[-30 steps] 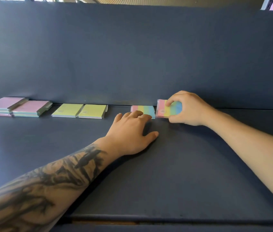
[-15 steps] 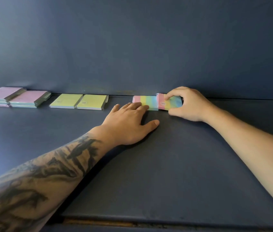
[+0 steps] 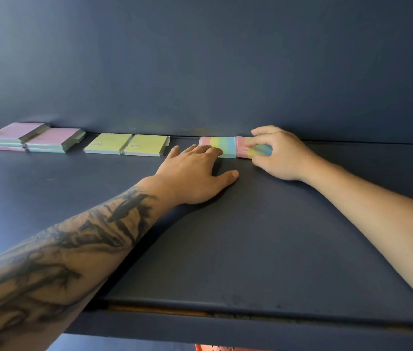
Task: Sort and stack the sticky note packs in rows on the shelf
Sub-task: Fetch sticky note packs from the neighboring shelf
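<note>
Below, the dark blue shelf (image 3: pixel 276 236) carries a row along its back wall: pink packs (image 3: pixel 53 138) stacked at far left, two yellow-green packs (image 3: pixel 127 144), then two rainbow packs. Left hand (image 3: pixel 195 173) lies flat, straight fingers (image 3: pixel 208 150) touching the first rainbow pack (image 3: pixel 225 145). Right hand (image 3: pixel 281 153) pinches the second rainbow pack (image 3: pixel 244 148), which touches the first.

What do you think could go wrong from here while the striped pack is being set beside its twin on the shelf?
1. The right hand grips the right striped pack tight against the left striped pack; a further push could shove that one askew.
2. The left hand lies flat with fingertips on the left pack's front edge, so drawing back could drag it out of line.
</note>
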{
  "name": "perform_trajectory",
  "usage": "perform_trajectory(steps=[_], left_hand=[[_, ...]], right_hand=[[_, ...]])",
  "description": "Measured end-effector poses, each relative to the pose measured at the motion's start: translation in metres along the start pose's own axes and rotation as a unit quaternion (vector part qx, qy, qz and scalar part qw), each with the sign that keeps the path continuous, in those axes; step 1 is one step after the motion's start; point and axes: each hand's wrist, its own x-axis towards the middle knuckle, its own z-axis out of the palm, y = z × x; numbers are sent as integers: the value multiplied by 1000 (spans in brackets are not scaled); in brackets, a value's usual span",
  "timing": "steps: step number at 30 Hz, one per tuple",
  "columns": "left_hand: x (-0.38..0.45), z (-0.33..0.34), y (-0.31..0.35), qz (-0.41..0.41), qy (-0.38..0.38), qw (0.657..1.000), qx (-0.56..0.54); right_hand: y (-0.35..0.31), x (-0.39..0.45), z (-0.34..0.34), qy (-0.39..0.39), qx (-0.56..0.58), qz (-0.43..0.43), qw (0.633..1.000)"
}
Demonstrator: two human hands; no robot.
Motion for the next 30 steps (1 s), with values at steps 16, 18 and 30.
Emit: perform_trajectory(steps=[16, 18, 30], left_hand=[[0, -6, -11, -29, 2, 1000, 3], [0, -7, -12, -30, -5, 1000, 3], [-1, -5, -13, -32, -6, 999, -2]], right_hand=[[-7, 1, 3, -80, -33, 8, 996], [-7, 0, 3, -82, -46, 4, 996], [-20, -4, 1, -96, -134, -19, 986]])
